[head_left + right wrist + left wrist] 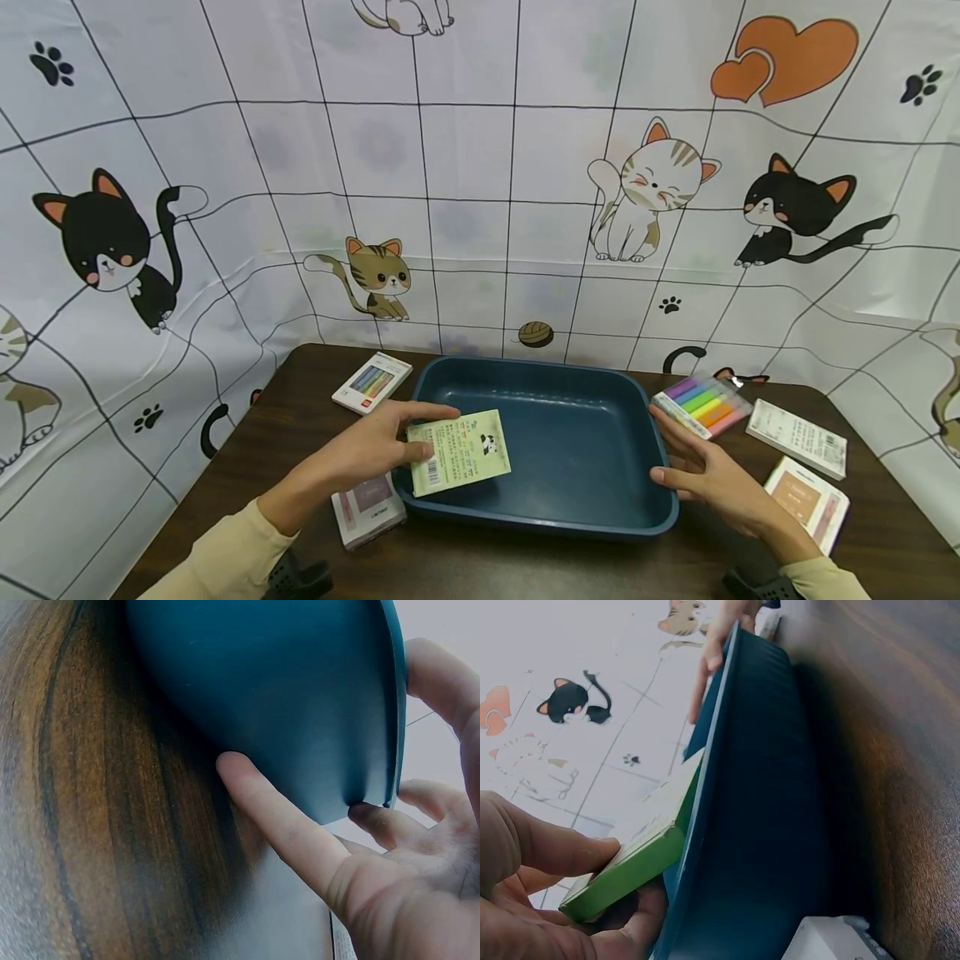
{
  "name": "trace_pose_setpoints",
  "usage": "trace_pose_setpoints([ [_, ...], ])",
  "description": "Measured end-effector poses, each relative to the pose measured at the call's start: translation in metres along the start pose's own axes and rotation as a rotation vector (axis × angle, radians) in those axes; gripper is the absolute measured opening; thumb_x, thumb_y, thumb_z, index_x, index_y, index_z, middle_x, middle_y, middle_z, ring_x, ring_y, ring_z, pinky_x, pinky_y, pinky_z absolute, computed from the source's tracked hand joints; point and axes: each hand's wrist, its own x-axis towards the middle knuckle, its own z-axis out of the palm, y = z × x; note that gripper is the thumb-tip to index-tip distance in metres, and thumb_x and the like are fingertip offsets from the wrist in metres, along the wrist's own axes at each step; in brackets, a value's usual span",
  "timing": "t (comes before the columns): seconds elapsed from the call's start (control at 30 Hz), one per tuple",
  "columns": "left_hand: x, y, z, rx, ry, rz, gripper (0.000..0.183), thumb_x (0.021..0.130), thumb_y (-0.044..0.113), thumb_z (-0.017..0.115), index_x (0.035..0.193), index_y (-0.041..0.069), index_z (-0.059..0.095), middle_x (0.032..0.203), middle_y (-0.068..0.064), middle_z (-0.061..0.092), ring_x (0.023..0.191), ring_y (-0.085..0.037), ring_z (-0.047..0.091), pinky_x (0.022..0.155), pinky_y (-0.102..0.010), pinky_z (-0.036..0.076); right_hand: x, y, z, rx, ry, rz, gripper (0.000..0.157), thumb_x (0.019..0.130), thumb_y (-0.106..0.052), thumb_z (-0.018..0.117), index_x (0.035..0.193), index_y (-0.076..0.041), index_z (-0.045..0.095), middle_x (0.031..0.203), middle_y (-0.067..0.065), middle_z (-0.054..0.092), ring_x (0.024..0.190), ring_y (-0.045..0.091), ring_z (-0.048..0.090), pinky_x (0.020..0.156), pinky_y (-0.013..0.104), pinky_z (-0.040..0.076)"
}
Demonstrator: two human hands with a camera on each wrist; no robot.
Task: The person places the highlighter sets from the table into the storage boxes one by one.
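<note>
My left hand point(390, 437) pinches a flat pale green box point(465, 454) between thumb and fingers. Printed text, a barcode and a small black-and-white animal picture cover its upper face. The box is tilted over the left end of a dark blue tray point(555, 529); in the left wrist view its green edge point(630, 874) overlaps the tray's rim. My right hand point(708, 479) holds the tray's right end, with fingers at the rim and one long finger point(281, 817) low along the outer wall point(262, 697).
A white box of coloured sticks point(372, 383) lies behind left, and another pale box point(367, 510) lies left of the tray. At right are a clear case of rainbow-coloured pens point(702, 404), a white box point(797, 437) and a box with an orange-brown panel point(806, 502). A cat-print sheet point(465, 233) hangs behind.
</note>
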Motion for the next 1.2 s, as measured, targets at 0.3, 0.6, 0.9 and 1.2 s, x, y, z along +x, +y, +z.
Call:
trace_pose_setpoints([
  [0.3,0.013,0.001,0.006,0.064,-0.080,0.001,0.049,0.098,-0.003,0.062,0.145,0.012,0.059,0.124,-0.009,0.063,0.094,-0.024,0.067,0.077,-0.039,0.053,0.000,0.000,-0.002,-0.007,-0.005,-0.009,0.082,0.102,-0.009,0.062,0.165,-0.026,0.013,0.168,0.016,-0.001,0.144,0.056,0.016,0.092,0.055,0.053],
  [0.6,0.021,0.002,0.011,0.095,-0.114,-0.022,0.047,0.098,-0.002,0.064,0.142,0.012,0.061,0.129,-0.007,0.062,0.097,-0.023,0.065,0.080,-0.040,0.053,0.001,0.001,-0.003,0.000,-0.011,-0.010,0.082,0.102,-0.008,0.062,0.165,-0.026,0.013,0.168,0.016,-0.001,0.144,0.055,0.015,0.092,0.056,0.052],
  [0.9,0.023,0.002,0.011,0.270,0.019,0.039,0.034,0.099,0.014,0.069,0.133,0.019,0.068,0.145,-0.007,0.055,0.135,-0.034,0.047,0.104,-0.059,0.041,0.001,0.002,-0.002,0.011,-0.009,-0.008,0.082,0.102,-0.008,0.062,0.165,-0.027,0.013,0.168,0.016,-0.001,0.144,0.056,0.016,0.091,0.055,0.053],
  [1.2,0.017,0.004,0.006,0.250,0.129,0.085,0.038,0.102,0.015,0.064,0.139,0.019,0.063,0.155,-0.009,0.044,0.143,-0.034,0.037,0.112,-0.059,0.032,0.000,0.002,-0.002,0.002,-0.006,-0.007,0.082,0.102,-0.008,0.062,0.165,-0.026,0.013,0.168,0.017,-0.001,0.144,0.056,0.015,0.091,0.055,0.053],
])
